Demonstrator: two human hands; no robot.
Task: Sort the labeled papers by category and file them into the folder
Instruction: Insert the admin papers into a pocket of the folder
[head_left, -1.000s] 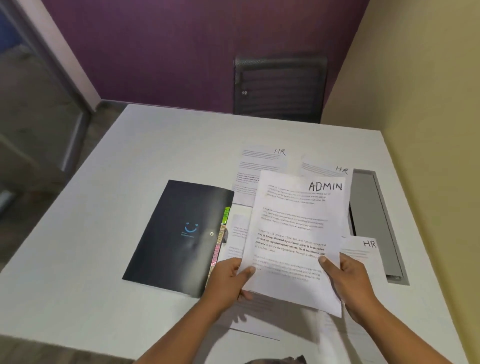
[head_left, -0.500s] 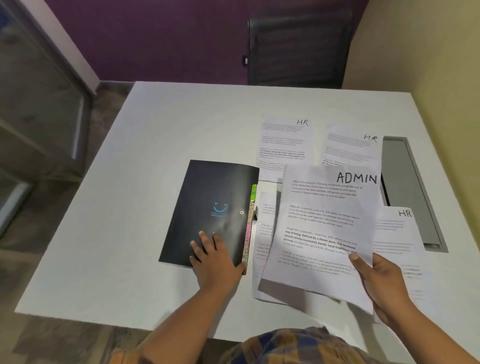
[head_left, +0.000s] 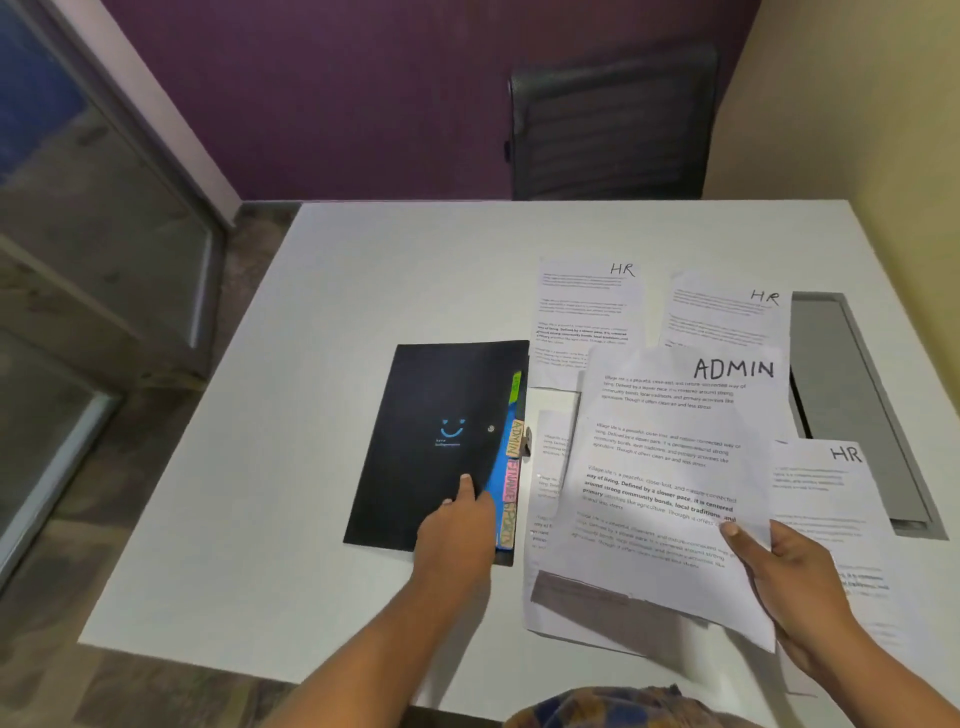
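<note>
A black folder (head_left: 431, 447) with a blue smiley lies on the white table (head_left: 363, 291), coloured tabs (head_left: 511, 467) along its right edge, one reading ADMIN. My left hand (head_left: 457, 530) grips the folder's cover near the lower right edge, fingers on top. My right hand (head_left: 800, 587) holds a sheet marked ADMIN (head_left: 670, 467) by its lower right corner, raised over other sheets. Three sheets marked HR lie around it: one at the far middle (head_left: 587, 306), one at the far right (head_left: 727, 317), one at the right (head_left: 826, 488).
A grey cable tray lid (head_left: 862, 405) is set into the table at the right. A dark chair (head_left: 608, 124) stands behind the far edge. A yellow wall runs along the right, a glass partition at the left. More white sheets (head_left: 550, 467) lie under the ADMIN sheet.
My left hand let go of the ADMIN sheet, moved to the folder and now lifts the cover's right edge, showing the tabs. My right hand alone keeps the sheet.
</note>
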